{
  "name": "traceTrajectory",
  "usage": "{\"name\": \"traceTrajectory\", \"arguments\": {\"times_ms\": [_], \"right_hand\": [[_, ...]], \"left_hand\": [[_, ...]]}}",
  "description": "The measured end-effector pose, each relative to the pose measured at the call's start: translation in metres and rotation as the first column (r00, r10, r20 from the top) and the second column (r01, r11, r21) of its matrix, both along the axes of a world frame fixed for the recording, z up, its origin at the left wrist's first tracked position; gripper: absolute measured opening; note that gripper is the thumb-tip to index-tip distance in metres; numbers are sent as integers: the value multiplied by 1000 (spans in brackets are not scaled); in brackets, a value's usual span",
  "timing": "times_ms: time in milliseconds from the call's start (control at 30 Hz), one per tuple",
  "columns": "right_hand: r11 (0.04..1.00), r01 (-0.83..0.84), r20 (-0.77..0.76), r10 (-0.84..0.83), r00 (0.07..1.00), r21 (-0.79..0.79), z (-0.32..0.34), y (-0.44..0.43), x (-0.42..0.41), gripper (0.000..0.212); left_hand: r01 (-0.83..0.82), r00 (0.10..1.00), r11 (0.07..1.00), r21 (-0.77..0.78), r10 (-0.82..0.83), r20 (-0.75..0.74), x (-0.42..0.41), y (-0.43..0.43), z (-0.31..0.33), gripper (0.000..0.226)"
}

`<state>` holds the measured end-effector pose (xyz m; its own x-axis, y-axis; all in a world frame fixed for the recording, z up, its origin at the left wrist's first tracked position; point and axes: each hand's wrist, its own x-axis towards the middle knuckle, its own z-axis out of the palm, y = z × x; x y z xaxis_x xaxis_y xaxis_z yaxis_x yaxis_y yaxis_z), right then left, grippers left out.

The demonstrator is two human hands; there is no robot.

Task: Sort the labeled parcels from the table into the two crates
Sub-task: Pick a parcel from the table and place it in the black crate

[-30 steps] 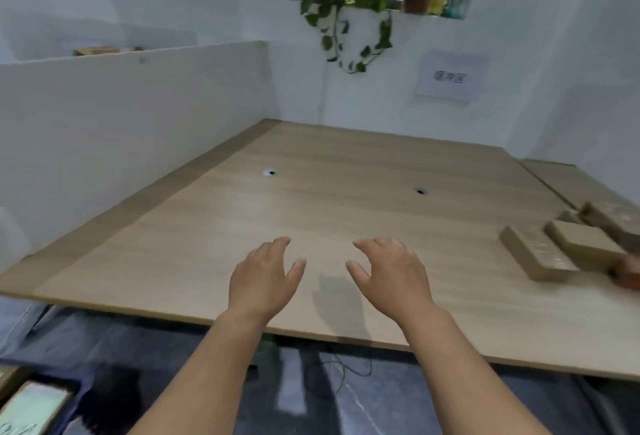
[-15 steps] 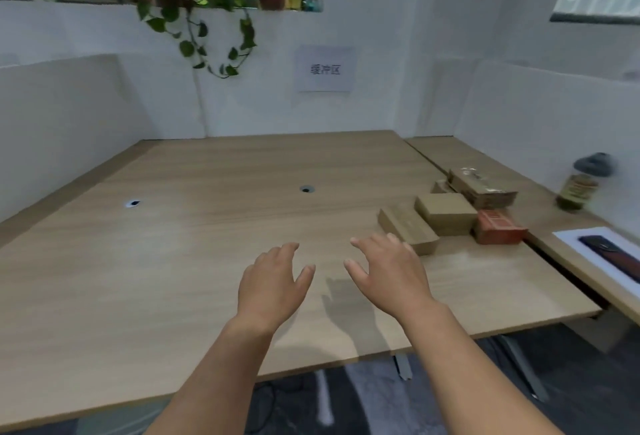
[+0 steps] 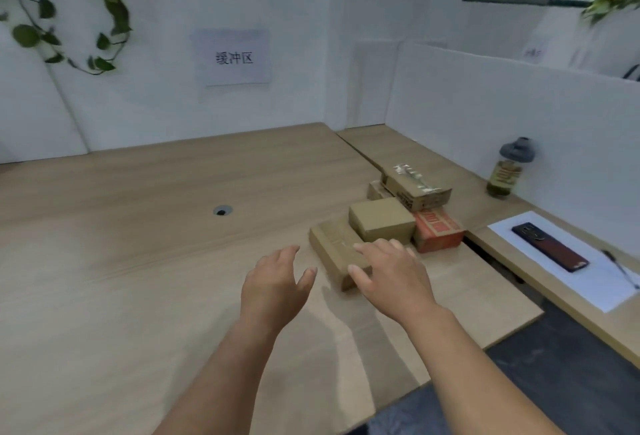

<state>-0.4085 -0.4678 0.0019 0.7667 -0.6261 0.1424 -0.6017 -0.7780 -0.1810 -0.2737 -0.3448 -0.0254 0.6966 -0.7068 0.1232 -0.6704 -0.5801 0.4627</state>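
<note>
Several cardboard parcels lie clustered at the right of the wooden table (image 3: 138, 261): a flat brown parcel (image 3: 332, 247) nearest me, a squarer brown parcel (image 3: 381, 223) behind it, a red box (image 3: 438, 230) to the right, and a taped long box (image 3: 415, 186) at the back. My right hand (image 3: 391, 275) hovers with spread fingers over the near end of the flat parcel, holding nothing. My left hand (image 3: 277, 282) is open just left of that parcel, above the table. No crate is in view.
A side desk on the right carries a bottle with a grey cap (image 3: 507, 171), a white sheet (image 3: 568, 258) with a dark phone (image 3: 549, 251) and a pen (image 3: 620, 268). White partitions (image 3: 485, 115) wall the table; a paper sign (image 3: 235, 58) hangs at the back. Dark floor lies right of the table corner.
The view has swung right, bringing the parcels from the far right edge toward the centre. Both hands stayed open and now reach the flat parcel.
</note>
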Motion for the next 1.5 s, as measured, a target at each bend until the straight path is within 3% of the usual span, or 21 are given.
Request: {"name": "traceTrajectory", "arguments": {"times_ms": [400,867,1067,1367,1500], "right_hand": [[992,88,-75,-81,994,88,-34,-109,31,45],[969,-111,-65,128,990,221,-70,-244,46,46],[966,-134,-56,150,987,222,-75,-299,38,46],[986,48,-14,-46,999,159,-70,-411,13,40],[969,139,-1,-142,990,202,-81,-445,11,52]], "left_hand": [[47,994,995,91,-38,-105,39,-104,-33,56],[-182,955,957,226,226,-191,9,-194,-60,58],[-189,959,957,219,228,-170,-4,-247,-53,58],[-4,966,995,99,30,-259,-17,-388,-33,58],[0,945,996,86,28,-326,-14,-431,-38,63]]}}
